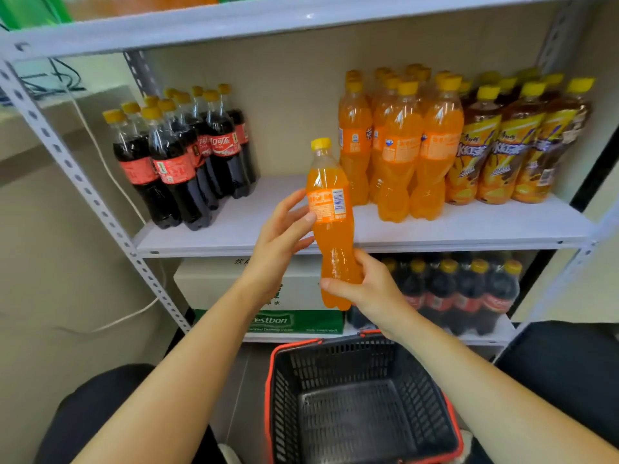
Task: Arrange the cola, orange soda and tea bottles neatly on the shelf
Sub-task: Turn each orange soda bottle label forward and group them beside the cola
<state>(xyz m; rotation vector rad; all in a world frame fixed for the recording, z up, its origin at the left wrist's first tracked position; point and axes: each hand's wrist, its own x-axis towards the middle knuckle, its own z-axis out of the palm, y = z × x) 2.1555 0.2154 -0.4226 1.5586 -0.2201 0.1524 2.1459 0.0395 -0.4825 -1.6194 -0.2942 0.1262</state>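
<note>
Nearest, below the middle shelf (274, 212) and out in front of it, sat a black plastic basket (270, 380) with a red rim. Above it the right hand (371, 289) gripped the lower third of one orange soda bottle (330, 202), fingers curled round it just under the level of the shelf's front edge. The left hand (281, 236) was loosely spread, a fingertip touching the bottle's label at shelf height and nothing wrapped round it.

The bottle's long axis ran nearly upright, yellow cap up and base down, and the cap leaned slightly towards the shelf's left end. It was held in the air before the shelf's front edge, touching no board. It was clear plastic, waisted, full of bright orange drink, with an orange label turned to show small print and a barcode.

On the shelf itself, cola bottles (174, 162) stood in a cluster at the left end. An orange soda group (398, 145) stood right of centre, and tea bottles (509, 145) stood at the right end, touching it. All had yellow caps. Under the shelf were a white carton (214, 283) and more cola (462, 293).
</note>
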